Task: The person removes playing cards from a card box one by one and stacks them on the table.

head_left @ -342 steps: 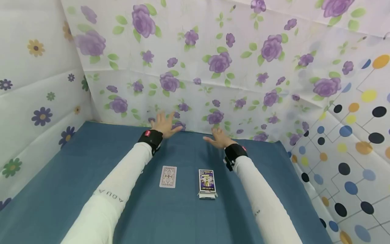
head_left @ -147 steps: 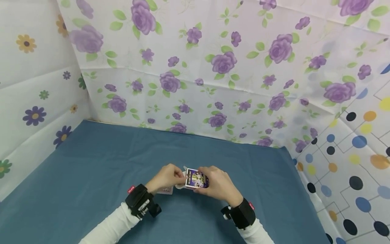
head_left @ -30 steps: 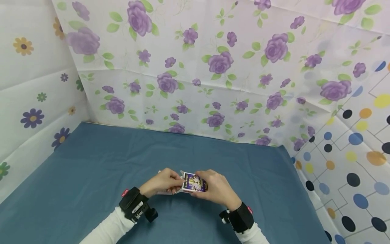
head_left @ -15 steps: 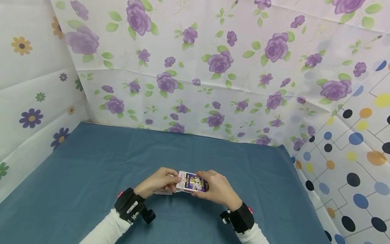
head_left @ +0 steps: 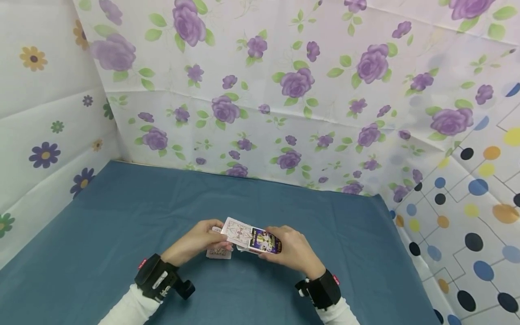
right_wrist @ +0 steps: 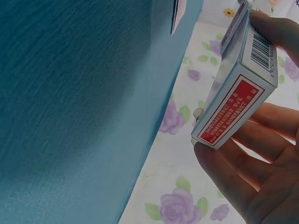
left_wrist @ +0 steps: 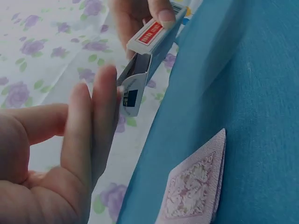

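My left hand (head_left: 199,241) pinches the outer end of a playing card (head_left: 237,231), patterned back up, which sticks out of the open end of a purple and white card box (head_left: 265,241). Whether more cards lie under it cannot be told. Gripping the box at its other end, above the table, is my right hand (head_left: 295,249). The right wrist view shows the thumb and fingers around the box (right_wrist: 238,100), with its red label and barcode. Under my left hand, other playing cards (left_wrist: 191,189) lie face down in a small stack on the cloth, partly hidden in the head view.
A blue cloth (head_left: 142,216) covers the table. Behind it hangs a curtain with purple roses (head_left: 296,83). Patterned sheets also hang at the left (head_left: 53,113) and right (head_left: 475,225) sides.
Earlier, both hands were apart at the back, with a card and box on the table. They now hold the box; my left hand has just moved left, drawing the card further out.
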The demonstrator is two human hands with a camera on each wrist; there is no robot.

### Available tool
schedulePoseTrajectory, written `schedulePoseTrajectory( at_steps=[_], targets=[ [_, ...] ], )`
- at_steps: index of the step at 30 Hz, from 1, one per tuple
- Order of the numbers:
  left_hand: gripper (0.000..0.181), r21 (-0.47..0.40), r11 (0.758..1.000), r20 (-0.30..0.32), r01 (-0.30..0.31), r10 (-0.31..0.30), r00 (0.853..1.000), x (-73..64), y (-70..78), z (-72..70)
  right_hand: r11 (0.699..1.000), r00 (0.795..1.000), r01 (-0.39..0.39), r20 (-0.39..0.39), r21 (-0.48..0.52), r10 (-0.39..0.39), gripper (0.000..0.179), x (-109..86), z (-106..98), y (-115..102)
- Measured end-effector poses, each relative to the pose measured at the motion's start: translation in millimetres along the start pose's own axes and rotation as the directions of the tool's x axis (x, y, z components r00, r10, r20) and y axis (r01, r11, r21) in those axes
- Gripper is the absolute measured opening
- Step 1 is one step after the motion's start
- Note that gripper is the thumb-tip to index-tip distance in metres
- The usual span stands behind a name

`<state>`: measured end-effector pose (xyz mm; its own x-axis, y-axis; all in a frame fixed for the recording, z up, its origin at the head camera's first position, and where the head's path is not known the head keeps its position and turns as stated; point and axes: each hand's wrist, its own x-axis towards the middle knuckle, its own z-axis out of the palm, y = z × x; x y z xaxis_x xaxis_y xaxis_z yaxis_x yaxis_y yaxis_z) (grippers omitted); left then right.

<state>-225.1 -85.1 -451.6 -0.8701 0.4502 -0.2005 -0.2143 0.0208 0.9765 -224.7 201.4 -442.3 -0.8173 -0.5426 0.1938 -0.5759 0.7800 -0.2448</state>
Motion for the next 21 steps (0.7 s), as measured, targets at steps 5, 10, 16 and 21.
schedulePoseTrajectory(
  at_steps=[5, 10, 16, 21],
  targets=[
    [0.037, -0.021, 1.000, -0.075, -0.022, 0.020, 0.997, -3.0, -5.5, -7.2, 1.000, 1.000, -0.007, 0.003, 0.012, 0.007, 0.064, -0.3, 0.9, 0.5],
    [0.035, -0.026, 0.999, -0.174, -0.038, 0.033, 0.984, -3.1, -9.5, -11.1, 1.000, 1.000, -0.014, 0.002, 0.010, 0.014, 0.063, 0.3, 1.6, 1.0],
    [0.037, -0.030, 0.999, -0.272, -0.027, 0.017, 0.962, -0.7, -10.6, -14.0, 1.000, 1.000, -0.015, 0.001, 0.016, 0.015, 0.062, -0.3, 2.1, 0.7],
    [0.038, -0.041, 0.999, -0.340, -0.009, -0.005, 0.940, 2.5, -14.5, -23.7, 1.000, 1.000, -0.003, -0.006, 0.016, 0.003, 0.062, -0.9, 3.5, 1.6]
  ],
)
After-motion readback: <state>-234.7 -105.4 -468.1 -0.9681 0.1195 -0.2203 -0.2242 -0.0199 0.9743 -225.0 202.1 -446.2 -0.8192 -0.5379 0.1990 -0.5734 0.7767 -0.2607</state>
